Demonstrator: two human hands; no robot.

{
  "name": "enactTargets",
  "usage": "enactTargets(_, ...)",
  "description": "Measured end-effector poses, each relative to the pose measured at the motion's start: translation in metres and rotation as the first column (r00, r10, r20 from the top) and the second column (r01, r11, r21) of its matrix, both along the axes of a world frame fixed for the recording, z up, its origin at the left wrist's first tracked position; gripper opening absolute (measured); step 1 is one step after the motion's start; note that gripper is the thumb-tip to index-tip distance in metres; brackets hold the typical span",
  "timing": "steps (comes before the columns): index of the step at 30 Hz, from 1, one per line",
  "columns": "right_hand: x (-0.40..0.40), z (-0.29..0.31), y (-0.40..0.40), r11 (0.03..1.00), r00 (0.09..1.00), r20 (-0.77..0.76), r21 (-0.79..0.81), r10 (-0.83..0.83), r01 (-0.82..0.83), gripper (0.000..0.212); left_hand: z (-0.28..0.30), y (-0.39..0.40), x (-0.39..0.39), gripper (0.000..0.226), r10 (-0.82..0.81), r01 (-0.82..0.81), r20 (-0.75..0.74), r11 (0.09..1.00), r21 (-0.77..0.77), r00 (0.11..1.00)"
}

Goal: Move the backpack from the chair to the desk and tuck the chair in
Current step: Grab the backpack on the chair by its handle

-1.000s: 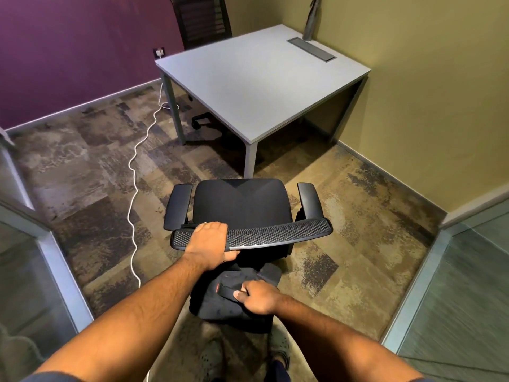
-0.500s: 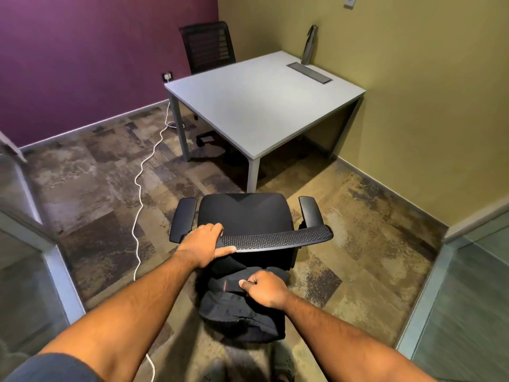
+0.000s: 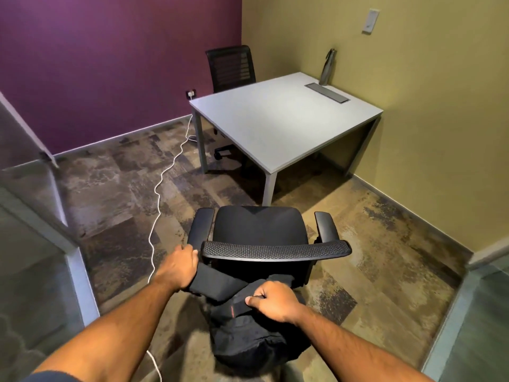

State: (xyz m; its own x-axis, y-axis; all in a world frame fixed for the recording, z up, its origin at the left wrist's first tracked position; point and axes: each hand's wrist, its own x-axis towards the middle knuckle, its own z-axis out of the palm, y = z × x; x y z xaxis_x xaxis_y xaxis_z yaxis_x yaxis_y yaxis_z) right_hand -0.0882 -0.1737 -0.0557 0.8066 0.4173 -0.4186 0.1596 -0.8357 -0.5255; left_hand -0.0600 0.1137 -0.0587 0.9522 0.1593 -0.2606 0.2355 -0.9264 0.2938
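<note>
A black backpack [image 3: 248, 337] hangs behind the backrest of a black office chair [image 3: 260, 230], close to my body. My right hand [image 3: 271, 300] is closed around its top handle. My left hand [image 3: 179, 267] grips a padded shoulder strap just left of the backrest's mesh top edge. The chair's seat is bare and faces the grey desk [image 3: 283, 119], a short way from the desk's near corner leg.
A second black chair [image 3: 231, 67] sits tucked at the desk's far side. A grey bottle [image 3: 326, 67] and a cable tray lie at the desk's wall edge. A white cable [image 3: 165, 177] snakes over the carpet, left of the chair. Glass partitions flank both sides.
My left hand left the backrest's top edge and took hold of the backpack's shoulder strap. The backpack rose a little. My view tilted up, showing more of the walls.
</note>
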Motion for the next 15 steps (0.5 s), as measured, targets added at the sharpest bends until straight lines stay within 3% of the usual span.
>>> enactTargets(5, -0.013, -0.012, 0.002, 0.998, 0.998, -0.014, -0.019, 0.059, -0.059, 0.059, -0.034, -0.002, -0.034, 0.04, 0.102, -0.11, -0.108, 0.992, -0.067, 0.989)
enactTargets(11, -0.022, -0.021, 0.006, 0.998, 0.998, -0.03, -0.003, 0.062, -0.063, 0.059, -0.045, -0.026, -0.051, 0.04, -0.112, 0.057, -0.201, 0.963, -0.262, 0.973)
enactTargets(15, -0.025, -0.022, 0.009, 0.999, 0.999, -0.035, 0.006, 0.032, -0.032, 0.058, -0.036, -0.049, -0.059, 0.031, -0.243, 0.19, -0.124, 0.923, -0.334, 0.962)
